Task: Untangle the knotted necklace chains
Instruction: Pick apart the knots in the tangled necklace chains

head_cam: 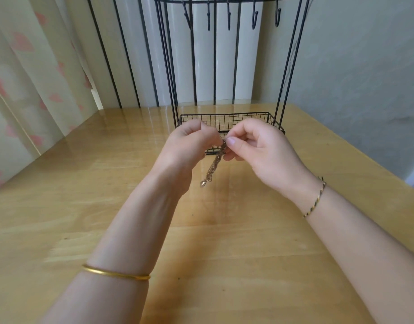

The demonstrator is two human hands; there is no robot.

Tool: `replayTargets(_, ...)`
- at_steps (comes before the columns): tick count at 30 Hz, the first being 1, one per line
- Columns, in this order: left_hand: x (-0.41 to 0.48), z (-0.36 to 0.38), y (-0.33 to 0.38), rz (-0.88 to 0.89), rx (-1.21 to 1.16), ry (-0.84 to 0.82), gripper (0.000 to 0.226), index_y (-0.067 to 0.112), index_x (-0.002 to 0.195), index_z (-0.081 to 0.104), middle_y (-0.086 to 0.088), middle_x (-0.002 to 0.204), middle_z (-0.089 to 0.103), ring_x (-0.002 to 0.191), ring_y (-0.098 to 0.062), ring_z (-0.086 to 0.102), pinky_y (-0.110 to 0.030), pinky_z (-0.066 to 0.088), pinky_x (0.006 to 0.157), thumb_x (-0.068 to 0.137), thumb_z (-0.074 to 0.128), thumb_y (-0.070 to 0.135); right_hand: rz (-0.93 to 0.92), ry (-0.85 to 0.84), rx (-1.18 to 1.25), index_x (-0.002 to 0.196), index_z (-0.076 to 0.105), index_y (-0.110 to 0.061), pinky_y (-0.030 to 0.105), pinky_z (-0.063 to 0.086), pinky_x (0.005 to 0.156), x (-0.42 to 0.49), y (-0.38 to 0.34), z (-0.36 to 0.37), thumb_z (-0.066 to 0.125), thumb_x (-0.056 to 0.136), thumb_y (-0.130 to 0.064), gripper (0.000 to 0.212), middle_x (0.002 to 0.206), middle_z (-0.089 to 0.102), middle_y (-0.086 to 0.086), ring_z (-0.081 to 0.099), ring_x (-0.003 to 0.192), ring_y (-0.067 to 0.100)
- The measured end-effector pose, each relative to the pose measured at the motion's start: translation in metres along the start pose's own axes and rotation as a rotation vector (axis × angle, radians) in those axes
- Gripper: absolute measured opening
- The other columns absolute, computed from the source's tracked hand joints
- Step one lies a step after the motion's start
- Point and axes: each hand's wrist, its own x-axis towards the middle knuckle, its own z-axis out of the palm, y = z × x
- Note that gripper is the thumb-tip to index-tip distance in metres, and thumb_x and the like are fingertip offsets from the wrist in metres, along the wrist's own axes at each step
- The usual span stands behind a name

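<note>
our left hand (189,146) and right hand (262,148) both pinch the chains (214,168). if we pull hard, the knot may get tighter or snap.

Both hands (224,146) pinch tangled necklace chains (213,167) above table (84,183)

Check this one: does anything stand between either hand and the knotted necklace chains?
Nothing visible does. The left hand and the right hand both pinch the top of the thin gold-coloured knotted necklace chains, which hang freely above the glossy wooden table, in front of the black wire basket stand.
</note>
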Motion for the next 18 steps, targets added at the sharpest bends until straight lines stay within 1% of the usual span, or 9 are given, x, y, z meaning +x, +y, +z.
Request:
replayTargets(3,0.002,-0.003,-0.003,0.015,0.088,-0.079,0.022,0.021,0.055,0.053,0.008,0.062,0.057,0.071,-0.011,0.050,-0.029,0.037,0.074,0.072,0.063,0.014,-0.005,0.036,-0.065,0.082,0.054,-0.015,0.034,0.052,0.072,0.000,0.001,0.002,0.052,0.094,-0.009,0.014,0.079,0.061,-0.002,0.064,0.073,0.016)
replayTargets(6,0.001,-0.008,-0.003,0.098,0.231,-0.071,0.017,0.012,0.067,0.052,0.001,0.066,0.051,0.065,-0.011,0.045,-0.023,0.038,0.065,0.077,0.065,0.009,-0.003,0.002,-0.151,0.085,0.052,-0.012,0.031,0.048,0.071,0.000,-0.001,0.007,0.048,0.096,-0.010,0.011,0.074,0.054,-0.004,0.058,0.073,0.019)
replayTargets(7,0.001,-0.009,-0.003,0.141,0.266,-0.066,0.016,0.011,0.068,0.052,0.000,0.066,0.050,0.062,-0.009,0.044,-0.019,0.037,0.061,0.078,0.064,0.007,0.005,-0.037,-0.158,0.086,0.050,-0.012,0.028,0.046,0.068,-0.001,-0.001,0.007,0.047,0.096,-0.011,0.011,0.072,0.052,-0.005,0.056,0.070,0.017)
replayTargets(9,0.000,-0.012,-0.002,0.235,0.334,-0.081,0.016,0.011,0.068,0.053,0.003,0.064,0.049,0.054,-0.003,0.041,-0.013,0.035,0.052,0.079,0.063,0.005,0.039,-0.126,-0.144,0.086,0.049,-0.012,0.019,0.043,0.059,-0.002,-0.003,0.002,0.044,0.098,-0.014,0.013,0.070,0.051,-0.006,0.053,0.060,0.005)
replayTargets(11,0.000,-0.012,-0.001,0.265,0.381,-0.111,0.015,0.012,0.069,0.054,0.004,0.064,0.049,0.054,-0.003,0.040,-0.013,0.035,0.051,0.081,0.062,0.008,0.058,-0.164,-0.147,0.086,0.050,-0.013,0.013,0.040,0.057,-0.001,-0.003,-0.003,0.044,0.099,-0.017,0.014,0.071,0.051,-0.007,0.051,0.054,-0.003)
replayTargets(13,0.000,-0.011,-0.001,0.200,0.375,-0.143,0.016,0.015,0.065,0.055,0.005,0.064,0.050,0.060,-0.007,0.042,-0.018,0.037,0.057,0.078,0.064,0.017,0.028,-0.139,-0.197,0.087,0.051,-0.014,0.014,0.041,0.059,-0.001,-0.004,-0.005,0.045,0.098,-0.016,0.013,0.074,0.052,-0.007,0.053,0.059,-0.003)
replayTargets(14,0.001,-0.011,-0.002,0.138,0.342,-0.160,0.014,0.017,0.061,0.056,0.006,0.062,0.050,0.062,-0.010,0.043,-0.021,0.038,0.061,0.072,0.063,0.021,-0.001,-0.121,-0.228,0.087,0.051,-0.014,0.018,0.043,0.063,-0.001,-0.004,-0.004,0.045,0.098,-0.015,0.012,0.076,0.053,-0.006,0.055,0.064,0.000)
replayTargets(16,0.001,-0.012,0.000,0.013,0.244,-0.203,0.011,0.018,0.052,0.054,0.006,0.057,0.050,0.061,-0.012,0.044,-0.025,0.039,0.064,0.062,0.056,0.021,-0.062,-0.097,-0.263,0.088,0.051,-0.013,0.029,0.046,0.070,-0.002,-0.007,-0.001,0.045,0.097,-0.013,0.011,0.082,0.056,0.000,0.058,0.075,0.014)
replayTargets(18,0.001,-0.013,0.000,-0.047,0.180,-0.225,0.012,0.017,0.049,0.052,0.003,0.057,0.050,0.059,-0.011,0.043,-0.024,0.039,0.063,0.061,0.053,0.018,-0.087,-0.097,-0.264,0.087,0.051,-0.013,0.033,0.045,0.072,-0.003,-0.010,0.001,0.045,0.096,-0.012,0.011,0.082,0.056,0.001,0.056,0.078,0.020)
